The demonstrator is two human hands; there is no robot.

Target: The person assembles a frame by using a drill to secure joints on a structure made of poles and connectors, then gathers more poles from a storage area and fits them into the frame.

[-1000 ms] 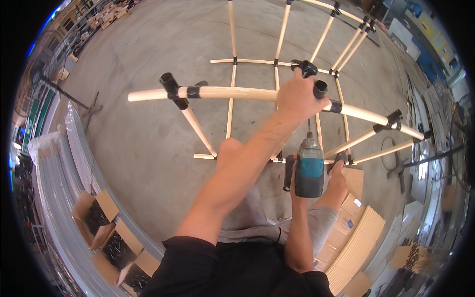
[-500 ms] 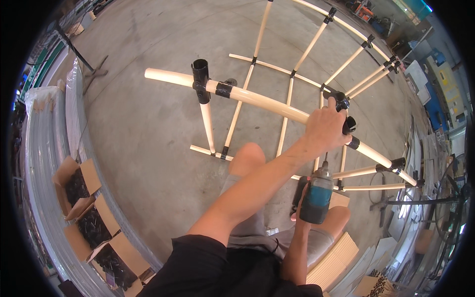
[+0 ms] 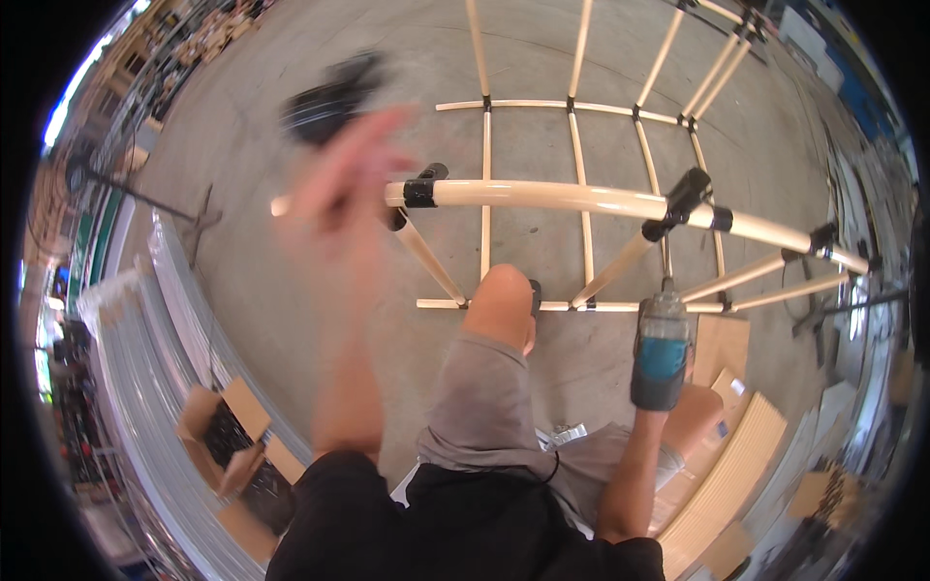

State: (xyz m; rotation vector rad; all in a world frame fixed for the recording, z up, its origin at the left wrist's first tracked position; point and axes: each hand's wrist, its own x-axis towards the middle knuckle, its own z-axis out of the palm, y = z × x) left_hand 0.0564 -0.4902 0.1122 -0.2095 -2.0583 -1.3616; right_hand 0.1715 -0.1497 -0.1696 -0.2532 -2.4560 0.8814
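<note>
A cordless drill (image 3: 663, 344), teal and dark grey, is gripped in my right hand (image 3: 689, 366), which is mostly hidden behind it. Its bit points away from me, towards the black pipe connector (image 3: 688, 198) on the long cream rail (image 3: 562, 197); whether they touch, I cannot tell. My left hand (image 3: 354, 179) is raised over the rail's left end, its fingers smeared by motion. Just beyond the fingertips is a blurred black piece (image 3: 334, 97); whether the hand holds it is unclear. A black sleeve (image 3: 419, 192) wraps the rail beside this hand.
More frame pipes (image 3: 581, 232) with black joints spread across the concrete floor ahead. Cardboard boxes (image 3: 247, 412) of black parts stand at left beside wrapped grey lengths (image 3: 145, 378). Cream pipes (image 3: 736, 465) lie stacked at lower right. My bent knee (image 3: 504, 290) is close to the frame.
My left hand has left the connector on the right part of the rail and swung far left. The drill has shifted slightly right, still in my right hand. The view has turned.
</note>
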